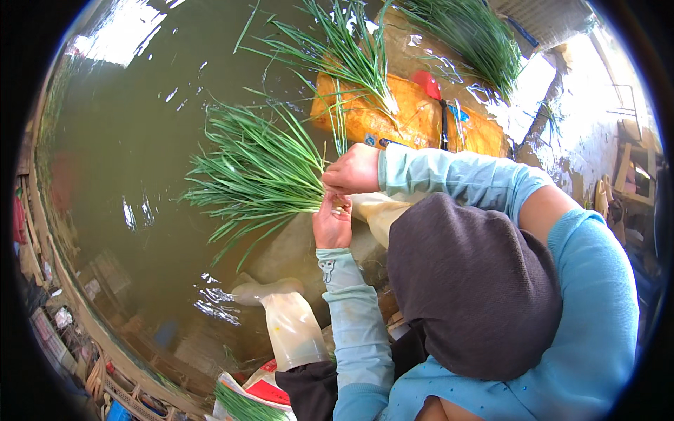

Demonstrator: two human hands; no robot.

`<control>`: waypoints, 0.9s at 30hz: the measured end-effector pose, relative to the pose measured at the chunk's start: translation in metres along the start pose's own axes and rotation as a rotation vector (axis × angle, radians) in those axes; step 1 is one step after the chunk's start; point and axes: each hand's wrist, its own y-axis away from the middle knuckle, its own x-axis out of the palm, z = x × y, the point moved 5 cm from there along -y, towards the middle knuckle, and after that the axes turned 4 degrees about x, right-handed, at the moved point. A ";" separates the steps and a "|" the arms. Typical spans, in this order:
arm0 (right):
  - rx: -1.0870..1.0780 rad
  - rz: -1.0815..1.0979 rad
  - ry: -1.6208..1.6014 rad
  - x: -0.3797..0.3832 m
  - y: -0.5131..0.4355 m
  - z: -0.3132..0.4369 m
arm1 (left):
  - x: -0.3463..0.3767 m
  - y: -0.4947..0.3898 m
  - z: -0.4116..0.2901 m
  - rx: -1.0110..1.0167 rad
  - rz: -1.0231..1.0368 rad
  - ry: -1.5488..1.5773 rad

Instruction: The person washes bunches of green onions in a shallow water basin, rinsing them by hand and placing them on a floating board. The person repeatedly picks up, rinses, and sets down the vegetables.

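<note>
My left hand [333, 222], palm up, has its fingers curled at the white root ends of a bunch of green onions [263, 168]. The long leaves fan out leftward above murky water [131, 173]. My right hand [354, 169] is closed against the same stem bases from above; its fingertips are partly hidden. Beyond it, a smaller bunch of green onions [363, 68] lies over an orange plastic-covered block [410, 110] with a black strap and a red piece. A large bundle of green onions [474, 42] rests farther back.
My cream rubber boots [295, 326] stand in the water. Dark fabric [474, 284] covers my raised knee. A printed sack [268, 392] with more greens lies at the bottom. Along the left runs a curved ledge [95, 321], with a plastic basket [131, 402] and litter beyond it.
</note>
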 end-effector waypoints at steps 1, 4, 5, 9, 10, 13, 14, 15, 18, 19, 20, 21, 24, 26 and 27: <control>-0.010 -0.032 -0.027 -0.006 0.001 0.002 | -0.001 -0.001 -0.003 0.016 -0.016 0.011; -0.164 -0.176 -0.206 -0.043 -0.001 -0.007 | 0.001 -0.002 -0.011 -0.051 0.024 0.092; -0.119 -0.197 -0.196 -0.062 -0.003 -0.025 | 0.001 -0.002 -0.013 -0.083 0.021 0.150; 0.676 -0.828 -0.537 -0.167 0.009 -0.168 | 0.004 0.004 -0.022 -0.131 0.079 0.102; 0.726 -0.951 -0.306 -0.189 0.022 -0.187 | 0.005 0.007 -0.027 -0.105 0.106 0.007; 0.563 -0.592 -0.036 -0.142 0.029 -0.191 | 0.009 0.009 -0.031 -0.117 0.123 0.052; 0.525 -0.470 0.039 -0.109 0.039 -0.175 | 0.008 0.008 -0.031 -0.112 0.054 0.020; 0.446 -0.353 0.122 -0.078 0.046 -0.157 | 0.013 0.009 -0.030 -0.094 0.116 0.040; 0.392 -0.092 0.057 0.012 0.043 -0.099 | 0.023 0.011 -0.028 -0.020 0.196 0.158; 0.443 0.051 0.034 0.030 0.036 -0.088 | 0.025 0.014 -0.029 0.004 0.233 0.214; 0.500 0.127 0.088 0.040 0.030 -0.083 | 0.028 0.018 -0.030 0.041 0.279 0.278; 0.495 0.146 0.138 0.042 0.021 -0.074 | 0.026 0.021 -0.032 0.065 0.279 0.326; 0.477 0.133 0.088 0.038 -0.002 -0.059 | 0.022 0.037 -0.050 0.178 0.330 0.385; 0.421 0.128 0.011 0.034 -0.010 -0.052 | 0.021 0.042 -0.054 0.191 0.423 0.352; 0.418 0.048 0.009 0.030 -0.012 -0.049 | 0.011 0.039 -0.049 0.162 0.234 0.203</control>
